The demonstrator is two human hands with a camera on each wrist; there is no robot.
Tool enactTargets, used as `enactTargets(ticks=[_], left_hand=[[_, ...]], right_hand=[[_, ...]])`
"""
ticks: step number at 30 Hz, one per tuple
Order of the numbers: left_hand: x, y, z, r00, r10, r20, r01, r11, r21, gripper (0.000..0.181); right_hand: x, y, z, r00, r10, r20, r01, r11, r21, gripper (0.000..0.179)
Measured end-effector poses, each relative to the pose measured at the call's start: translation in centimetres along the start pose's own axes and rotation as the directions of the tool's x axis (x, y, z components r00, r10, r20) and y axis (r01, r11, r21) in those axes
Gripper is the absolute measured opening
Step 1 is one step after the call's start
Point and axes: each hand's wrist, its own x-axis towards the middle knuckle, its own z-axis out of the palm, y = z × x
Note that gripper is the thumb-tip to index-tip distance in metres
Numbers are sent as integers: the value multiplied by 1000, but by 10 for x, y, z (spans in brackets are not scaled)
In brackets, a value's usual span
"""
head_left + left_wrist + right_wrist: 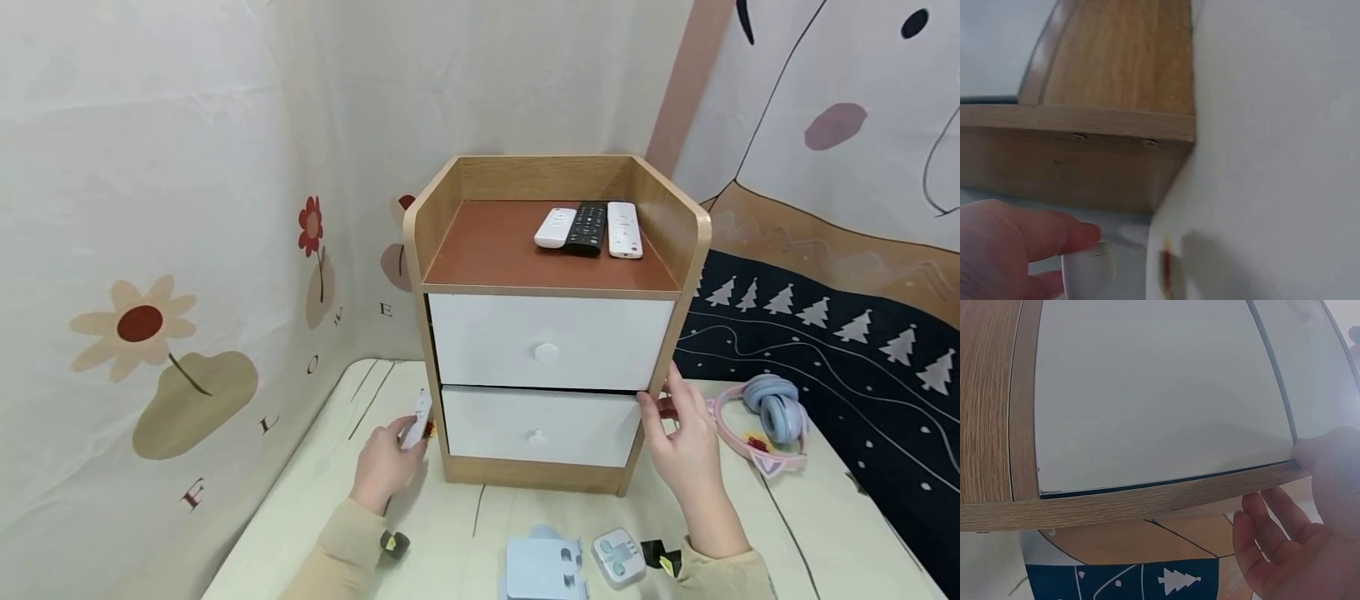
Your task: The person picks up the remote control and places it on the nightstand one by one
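Note:
A small wooden cabinet [532, 472] with two white drawers stands in the middle, both drawers pushed in. Beside its left side, my left hand [386, 468] pinches a white remote control [418, 421] between thumb and fingers; the left wrist view shows the remote's end [1088, 275] near the cabinet's side. At the opposite side, my right hand [686, 450] grips the cabinet's right edge, its thumb at the front by the lower drawer [491, 421] and its fingers along the side. On the brown top shelf [487, 242] lie a white remote [555, 228], a black remote [587, 229] and another white remote [625, 231].
Right of the cabinet lie pink and blue headphones [780, 408] with cat ears. In front are a light blue folding stand [543, 575] and a square clear case with earphones [618, 557]. Patterned curtains rise at the left, back and right of the pale cloth [300, 533].

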Motion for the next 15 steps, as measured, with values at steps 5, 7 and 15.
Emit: enactTargets(ticks=[5, 7, 15], left_hand=[[0, 14, -14, 996, 56, -64, -60, 997, -51, 56], [0, 23, -21, 992, 86, -98, -93, 993, -69, 56], [1, 63, -56, 952, 171, -252, -206, 971, -120, 55]], right_hand=[[0, 0, 2, 1000, -21, -13, 21, 1000, 4, 73], [0, 0, 2, 1000, -21, -14, 21, 1000, 1, 73], [1, -2, 1, 1000, -13, -5, 13, 1000, -3, 75]])
